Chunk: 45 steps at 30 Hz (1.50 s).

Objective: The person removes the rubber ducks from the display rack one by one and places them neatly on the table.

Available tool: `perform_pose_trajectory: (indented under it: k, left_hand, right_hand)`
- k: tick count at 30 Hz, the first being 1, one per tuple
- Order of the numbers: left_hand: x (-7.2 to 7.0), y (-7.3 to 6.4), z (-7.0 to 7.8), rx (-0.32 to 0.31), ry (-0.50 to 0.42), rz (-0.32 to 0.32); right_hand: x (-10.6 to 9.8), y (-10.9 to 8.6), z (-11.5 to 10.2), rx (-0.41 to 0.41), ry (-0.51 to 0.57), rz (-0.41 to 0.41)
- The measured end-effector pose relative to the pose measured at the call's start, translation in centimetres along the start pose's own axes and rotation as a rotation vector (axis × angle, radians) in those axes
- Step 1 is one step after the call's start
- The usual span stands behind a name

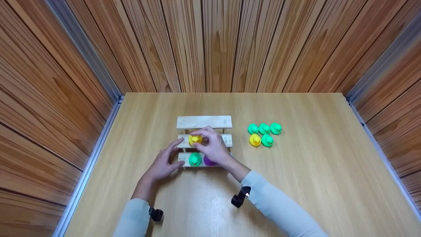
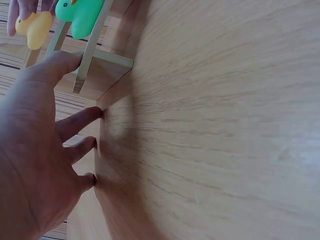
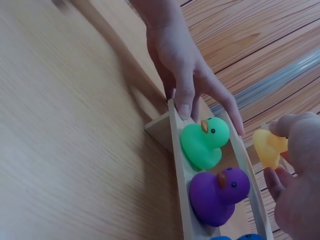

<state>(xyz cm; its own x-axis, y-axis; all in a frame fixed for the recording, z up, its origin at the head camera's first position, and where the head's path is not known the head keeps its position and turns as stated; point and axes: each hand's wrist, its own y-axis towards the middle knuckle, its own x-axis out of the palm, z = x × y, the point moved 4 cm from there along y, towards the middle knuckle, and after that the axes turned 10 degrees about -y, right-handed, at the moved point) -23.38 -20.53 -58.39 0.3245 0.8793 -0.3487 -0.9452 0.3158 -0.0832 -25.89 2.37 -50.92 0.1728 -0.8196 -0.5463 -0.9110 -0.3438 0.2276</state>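
A three-step wooden rack [image 1: 204,122] stands on the table. My right hand [image 1: 213,144] pinches a yellow rubber duck [image 1: 195,140] at the middle step, between thumb and fingers. Whether the duck touches that step I cannot tell. My left hand [image 1: 161,166] is at the rack's left end, its thumb on the bottom step and its index finger at the middle one; its other fingertips rest on the table in the left wrist view. On the bottom step sit a green duck [image 3: 204,144], a purple duck [image 3: 217,197] and, partly cut off, something blue [image 3: 250,237].
Right of the rack, several green ducks [image 1: 264,128] and one yellow duck [image 1: 255,140] stand grouped on the wooden table [image 1: 312,164]. Wood-plank walls [image 1: 217,46] with metal corner rails [image 1: 88,49] enclose the table at the back and sides.
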Motion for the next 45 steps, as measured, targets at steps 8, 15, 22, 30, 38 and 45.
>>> perform_pose_trajectory:
  k: [8, 15, 22, 30, 38, 45]
  left_hand:
    - [0.0, 0.0, -0.1, -0.012, -0.019, 0.01]
    - [0.0, -0.1, -0.2, -0.019, -0.016, 0.011]
    - [0.0, 0.0, -0.4, -0.02, -0.012, 0.016]
    - [0.0, -0.1, -0.1, 0.002, -0.001, 0.001]
    - [-0.2, -0.1, 0.1, 0.0, 0.0, 0.012]
    - [-0.1, 0.0, 0.0, 0.008, -0.006, -0.004]
  right_hand:
    - [-1.3, -0.4, 0.2, -0.009, 0.041, 0.032]
    - [-2.5, -1.0, 0.8, 0.005, 0.05, 0.037]
    - [-3.6, -1.7, 1.4, 0.008, 0.047, 0.054]
    - [-5.2, -2.6, 2.0, 0.027, 0.037, 0.081]
    - [-7.2, -3.4, 2.6, 0.033, 0.01, 0.124]
    - [-8.7, -4.1, 3.8, 0.061, -0.018, 0.161]
